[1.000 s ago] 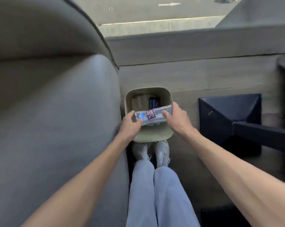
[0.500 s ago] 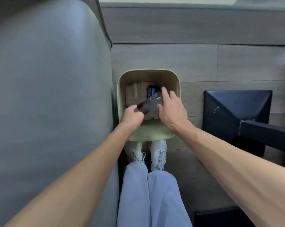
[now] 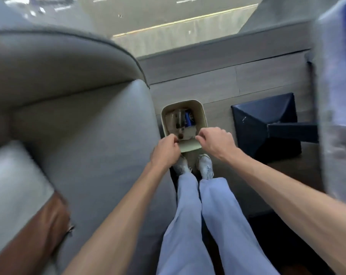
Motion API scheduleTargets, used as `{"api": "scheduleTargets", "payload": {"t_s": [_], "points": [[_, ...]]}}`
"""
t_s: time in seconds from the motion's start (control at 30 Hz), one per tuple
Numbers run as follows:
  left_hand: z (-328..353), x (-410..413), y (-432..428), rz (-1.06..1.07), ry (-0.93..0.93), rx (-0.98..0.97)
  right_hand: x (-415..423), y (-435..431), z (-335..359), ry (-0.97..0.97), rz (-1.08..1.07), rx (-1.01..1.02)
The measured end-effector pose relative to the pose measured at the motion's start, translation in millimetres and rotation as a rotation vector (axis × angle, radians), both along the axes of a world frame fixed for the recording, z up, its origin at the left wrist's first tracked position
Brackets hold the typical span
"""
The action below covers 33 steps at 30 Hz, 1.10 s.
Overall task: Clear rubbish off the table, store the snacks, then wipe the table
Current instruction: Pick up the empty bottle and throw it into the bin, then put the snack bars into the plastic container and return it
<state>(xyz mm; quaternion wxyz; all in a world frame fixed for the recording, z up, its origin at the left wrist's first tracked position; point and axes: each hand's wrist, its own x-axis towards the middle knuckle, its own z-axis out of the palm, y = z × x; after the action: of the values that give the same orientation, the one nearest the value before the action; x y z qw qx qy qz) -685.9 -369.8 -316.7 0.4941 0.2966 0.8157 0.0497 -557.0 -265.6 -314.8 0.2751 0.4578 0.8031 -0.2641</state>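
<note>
Rubbish (image 3: 188,120) lies in the bin (image 3: 190,146) — left hand (image 3: 165,151) and right hand (image 3: 215,143) hover above, fingers curled, empty.

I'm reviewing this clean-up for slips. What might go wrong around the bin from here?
1. The bin stands just ahead of the shoes; a step forward may tip it and spill the blue can and other rubbish.
2. The dark table base sits close on the right; turning back, a foot may catch it.
3. The left hand and right hand hover curled over the bin's near rim and might knock it when lifting away.
</note>
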Motion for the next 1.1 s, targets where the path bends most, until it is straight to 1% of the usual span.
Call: {"api": "scheduleTargets", "payload": {"t_s": [0.07, 0.13, 0.2, 0.27, 0.37, 0.47, 0.6, 0.67, 0.77, 0.87, 0.97, 1.1], "points": [[50, 6, -9, -0.083, 0.092, -0.003, 8, -6, 54, 0.08, -0.06, -0.013], [100, 19, -14, -0.225, 0.214, 0.002, 23, -14, 107, 0.146, -0.097, -0.046], [146, 38, -16, -0.368, 0.279, 0.043, 41, -24, 156, 0.188, -0.059, -0.044], [185, 61, -10, -0.461, 0.292, 0.098, 66, -36, 197, 0.188, -0.026, -0.006], [230, 92, -3, -0.457, 0.234, 0.157, 112, -58, 243, 0.182, -0.094, 0.002], [251, 132, -4, -0.465, 0.187, 0.192, 171, -82, 266, 0.237, -0.254, -0.003], [274, 189, -20, -0.605, 0.198, 0.213, 254, -121, 281, 0.274, -0.479, 0.03], [292, 221, -36, -0.651, 0.183, 0.214, 294, -151, 293, 0.277, -0.586, 0.039], [312, 277, -60, -0.744, 0.148, 0.227, 359, -203, 309, 0.333, -0.803, 0.06], [332, 337, -67, -0.867, 0.155, 0.306, 427, -246, 329, 0.323, -0.953, 0.141], [349, 397, -68, -0.993, 0.162, 0.413, 486, -283, 349, 0.302, -1.111, 0.268], [371, 471, -69, -1.172, 0.137, 0.53, 535, -317, 367, 0.278, -1.312, 0.373]]}}
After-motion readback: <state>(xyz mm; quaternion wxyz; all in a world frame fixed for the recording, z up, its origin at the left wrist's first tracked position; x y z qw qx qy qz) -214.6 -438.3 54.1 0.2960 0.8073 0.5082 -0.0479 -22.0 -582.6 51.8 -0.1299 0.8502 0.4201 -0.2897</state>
